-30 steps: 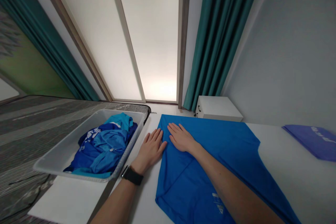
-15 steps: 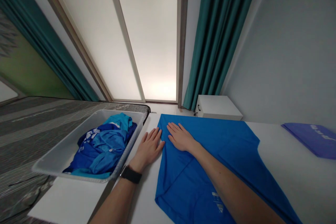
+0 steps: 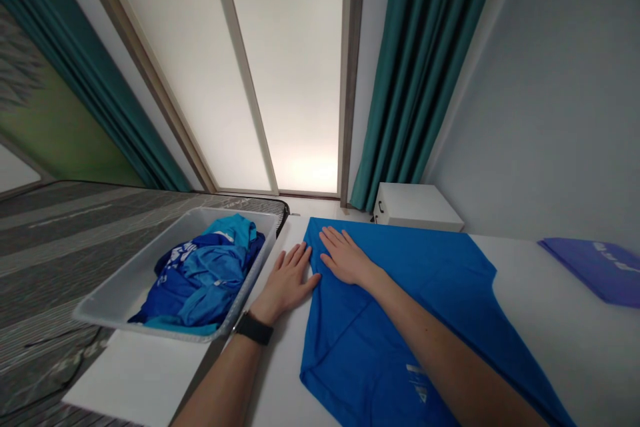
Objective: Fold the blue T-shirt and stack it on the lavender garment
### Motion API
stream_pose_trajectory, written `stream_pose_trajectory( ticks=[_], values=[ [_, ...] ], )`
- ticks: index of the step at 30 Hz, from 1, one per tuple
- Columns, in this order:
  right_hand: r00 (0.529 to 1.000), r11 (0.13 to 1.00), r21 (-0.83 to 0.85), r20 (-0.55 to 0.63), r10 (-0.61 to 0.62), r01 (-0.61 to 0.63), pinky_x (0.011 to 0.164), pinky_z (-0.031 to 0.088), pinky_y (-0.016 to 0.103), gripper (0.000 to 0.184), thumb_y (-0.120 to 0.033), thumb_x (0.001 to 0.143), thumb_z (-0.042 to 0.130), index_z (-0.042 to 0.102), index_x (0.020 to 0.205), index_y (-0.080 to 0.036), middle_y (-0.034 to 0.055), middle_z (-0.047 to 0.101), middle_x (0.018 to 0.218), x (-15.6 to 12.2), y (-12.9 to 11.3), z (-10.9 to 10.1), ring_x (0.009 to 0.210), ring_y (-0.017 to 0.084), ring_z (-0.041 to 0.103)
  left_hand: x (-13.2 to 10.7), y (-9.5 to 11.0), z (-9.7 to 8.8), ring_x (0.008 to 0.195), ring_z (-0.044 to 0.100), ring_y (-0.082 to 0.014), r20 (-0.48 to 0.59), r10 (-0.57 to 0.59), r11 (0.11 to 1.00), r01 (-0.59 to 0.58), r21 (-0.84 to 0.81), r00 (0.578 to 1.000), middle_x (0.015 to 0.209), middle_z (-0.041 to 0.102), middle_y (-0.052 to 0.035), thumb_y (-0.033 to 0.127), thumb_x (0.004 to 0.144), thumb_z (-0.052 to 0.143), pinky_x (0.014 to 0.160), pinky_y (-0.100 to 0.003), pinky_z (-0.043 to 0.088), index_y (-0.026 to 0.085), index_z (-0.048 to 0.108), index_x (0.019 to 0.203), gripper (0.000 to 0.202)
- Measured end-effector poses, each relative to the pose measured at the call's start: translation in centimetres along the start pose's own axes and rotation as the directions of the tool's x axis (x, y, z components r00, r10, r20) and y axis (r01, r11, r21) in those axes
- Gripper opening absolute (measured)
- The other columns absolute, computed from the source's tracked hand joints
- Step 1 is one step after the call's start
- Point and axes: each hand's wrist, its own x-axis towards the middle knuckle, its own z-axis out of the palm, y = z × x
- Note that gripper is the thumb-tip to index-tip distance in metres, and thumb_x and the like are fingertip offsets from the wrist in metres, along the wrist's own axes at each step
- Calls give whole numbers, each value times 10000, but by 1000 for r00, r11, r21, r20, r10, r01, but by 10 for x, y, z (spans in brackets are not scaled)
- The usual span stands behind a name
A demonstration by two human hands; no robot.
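A bright blue T-shirt (image 3: 415,280) lies spread on the white table (image 3: 560,347). My right hand (image 3: 345,259) rests flat on the shirt's far left corner, fingers stretched out. Beside it my left hand (image 3: 289,280) lies flat and open on the table, its thumb touching the shirt's left edge. A black watch is on my left wrist.
A grey plastic tray (image 3: 120,287) with several crumpled blue garments (image 3: 205,273) sits at the table's left. A folded purple-blue garment (image 3: 595,267) lies at the far right. A small white cabinet (image 3: 417,208) stands behind the table, by teal curtains (image 3: 420,80).
The hands have hardly moved; the view has shifted slightly to the right and my left thumb sits a little closer to the shirt's edge.
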Motion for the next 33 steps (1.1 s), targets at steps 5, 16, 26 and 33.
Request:
stream_pose_trajectory(
  ticks=[5,16,26,33],
  values=[
    [999,999,17,4,-42,42,1202,122,467,606,-377,994,280,269,1522,-80,121,200,1596,-7,-18,-19,1482,227,136,0,-2,4,1472,216,-261,-9,19,1000,-19,-2,1000,1593,235,-119,526,962,385,1187,-494,165,156,289,1519,675],
    [991,998,21,120,-62,59,1203,135,492,620,-414,993,359,295,1515,-86,135,211,1588,-88,-31,-10,1475,265,161,0,-3,2,1480,182,-264,32,44,999,-44,-7,999,1609,162,-120,528,981,342,1185,-526,141,171,232,1538,671],
    [992,993,121,125,-20,4,1202,142,493,545,-408,1019,336,299,1524,-205,93,181,1606,-138,-36,-10,1479,248,144,2,-7,7,1475,194,-289,22,55,998,-54,-39,998,1605,177,-127,535,974,362,1176,-562,135,180,245,1535,675],
    [998,995,103,70,2,-10,1201,147,500,530,-384,1017,356,307,1519,-221,84,213,1597,-141,-39,-2,1474,240,172,1,-10,2,1473,213,-260,-111,146,963,-167,-212,983,1610,188,-137,515,1000,307,1182,-491,209,178,218,1542,644]
  ],
)
